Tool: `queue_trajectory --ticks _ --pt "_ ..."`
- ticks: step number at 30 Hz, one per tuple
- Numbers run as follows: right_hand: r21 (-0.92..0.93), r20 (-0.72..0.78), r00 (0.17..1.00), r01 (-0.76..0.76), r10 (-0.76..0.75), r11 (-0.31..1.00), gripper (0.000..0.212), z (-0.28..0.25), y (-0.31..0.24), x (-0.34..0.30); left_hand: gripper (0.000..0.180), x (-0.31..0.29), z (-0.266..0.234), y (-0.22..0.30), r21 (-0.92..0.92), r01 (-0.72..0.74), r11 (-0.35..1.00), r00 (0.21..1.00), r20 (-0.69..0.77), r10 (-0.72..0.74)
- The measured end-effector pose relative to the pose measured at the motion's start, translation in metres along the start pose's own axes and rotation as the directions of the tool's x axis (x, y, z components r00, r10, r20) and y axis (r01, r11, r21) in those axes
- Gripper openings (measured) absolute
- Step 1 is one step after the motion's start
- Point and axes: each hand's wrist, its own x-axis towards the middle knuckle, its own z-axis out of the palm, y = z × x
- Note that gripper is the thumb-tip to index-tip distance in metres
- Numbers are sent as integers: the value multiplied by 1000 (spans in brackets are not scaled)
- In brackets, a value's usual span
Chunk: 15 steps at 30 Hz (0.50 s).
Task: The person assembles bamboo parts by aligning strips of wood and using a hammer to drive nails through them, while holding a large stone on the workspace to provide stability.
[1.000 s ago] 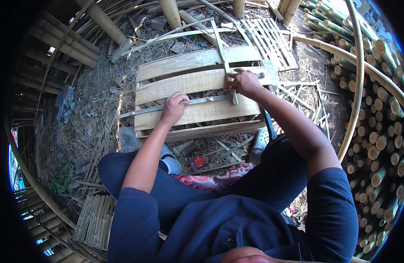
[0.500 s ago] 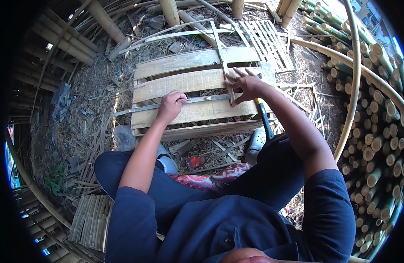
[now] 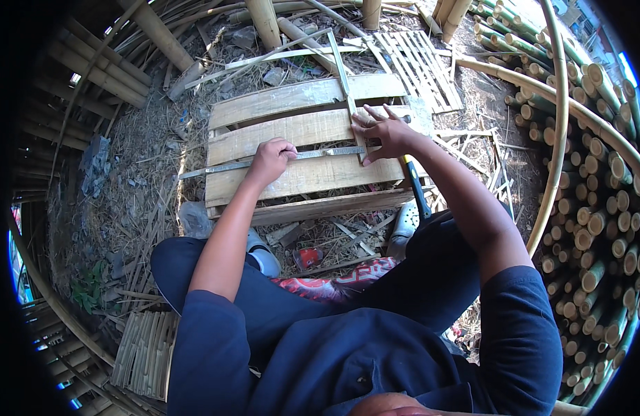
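Note:
A low slatted wooden crate-like bench (image 3: 285,130) stands before my knees. Across its boards lies a thin, pale bamboo strip (image 3: 231,166). My left hand (image 3: 270,161) is closed round this strip near its middle, thumb and fingers pinched together. A longer bamboo strip (image 3: 339,69) runs from the bench's far side toward me and meets the first strip's right end. Over that joint is my right hand (image 3: 388,136), fingers spread, fingertips and thumb touching the longer strip's near end. Beside my right forearm a yellow-and-black tool handle (image 3: 417,191) leans on the bench edge; its upper part is mostly hidden.
Stacked cut bamboo poles (image 3: 590,215) fill the right side, with a curved bamboo pole (image 3: 561,132) before them. A slatted bamboo panel (image 3: 420,73) lies beyond the bench. Bundled strips (image 3: 145,353) rest at lower left. A red plastic cup (image 3: 308,258) lies between my feet.
The whole view has shifted slightly. Both hands keep nearly the same places on the strips, and nothing has been let go.

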Motion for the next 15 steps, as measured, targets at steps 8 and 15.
queue_trajectory --ticks 8,15 --pt "-31 -37 999 -40 39 999 103 7 0 3 4 1 7 4 348 -237 907 958 -71 278" --pt "-41 22 996 -85 86 996 101 -3 -6 9 3 2 11 1 336 -204 920 958 -127 259"
